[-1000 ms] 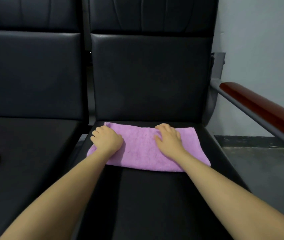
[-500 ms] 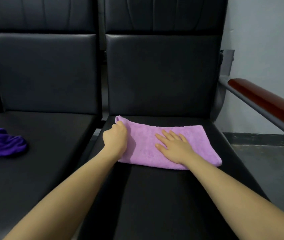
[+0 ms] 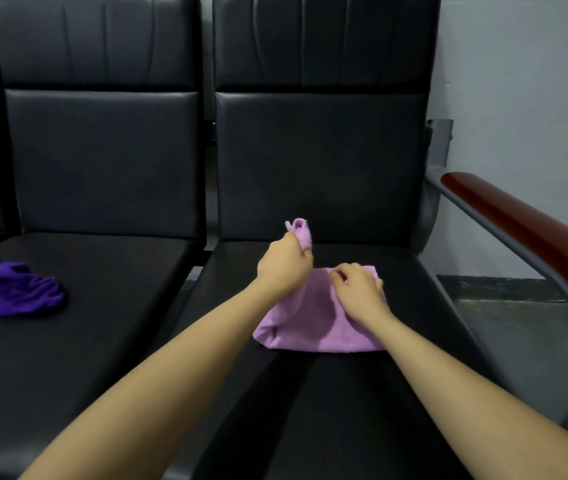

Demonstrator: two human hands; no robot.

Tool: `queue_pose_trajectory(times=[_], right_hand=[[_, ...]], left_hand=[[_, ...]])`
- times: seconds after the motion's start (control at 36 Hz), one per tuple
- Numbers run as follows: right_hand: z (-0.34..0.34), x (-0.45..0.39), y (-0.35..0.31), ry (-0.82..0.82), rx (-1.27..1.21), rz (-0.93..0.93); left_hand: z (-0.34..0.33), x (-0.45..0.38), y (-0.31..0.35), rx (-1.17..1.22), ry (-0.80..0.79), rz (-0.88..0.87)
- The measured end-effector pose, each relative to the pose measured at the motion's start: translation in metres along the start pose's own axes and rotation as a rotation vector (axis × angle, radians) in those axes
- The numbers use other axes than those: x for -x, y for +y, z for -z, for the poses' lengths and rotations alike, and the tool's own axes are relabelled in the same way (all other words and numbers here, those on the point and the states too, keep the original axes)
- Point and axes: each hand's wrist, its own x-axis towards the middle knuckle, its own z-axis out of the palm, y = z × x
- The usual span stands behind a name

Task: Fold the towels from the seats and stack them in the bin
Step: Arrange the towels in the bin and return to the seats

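Pink towel (image 3: 313, 323) on right seat (image 3: 344, 393), centre of view, partly folded; second fold looks in progress, a judgement. Left hand (image 3: 284, 268) grips its left end, lifted, cloth tip sticking up at 12 o'clock of hand. Right hand (image 3: 358, 292) rests on towel, fingers curled; pinching cloth or only pressing, cannot tell. Purple towel (image 3: 9, 292) at 9 o'clock on left seat (image 3: 102, 306), crumpled, not folded. Bin not in view; nothing stacked as far as visible. Count: two towels, two hands, two seats fully seen, one armrest (image 3: 524, 230) at 3 o'clock.
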Motion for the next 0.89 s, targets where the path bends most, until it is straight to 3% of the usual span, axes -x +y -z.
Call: queue_pose_trajectory(times=[0.08, 0.19, 0.22, 0.33, 0.42, 0.64, 0.89], right_hand=[[0.016, -0.002, 0.018, 0.042, -0.054, -0.128], [0.032, -0.005, 0.034, 0.045, -0.035, -0.313], [0.033, -0.005, 0.038, 0.048, 0.0, -0.342], [0.031, -0.003, 0.045, 0.036, 0.208, -0.356], [0.028, -0.002, 0.041, 0.022, 0.307, -0.333], [0.015, 0.006, 0.029, -0.022, 0.446, -0.451], [0.001, 0.016, 0.021, 0.052, 0.378, -0.322]], left_hand=[[-0.016, 0.006, 0.022, 0.128, -0.066, 0.016], [-0.038, 0.017, 0.045, 0.407, -0.436, 0.095], [-0.04, 0.019, 0.047, 0.382, -0.464, 0.089], [-0.045, 0.02, 0.03, -0.133, -0.186, 0.03], [-0.048, 0.021, 0.012, -0.377, -0.092, 0.122], [-0.058, 0.02, -0.023, -0.439, -0.142, 0.211], [-0.064, 0.032, -0.028, -0.332, -0.124, 0.047]])
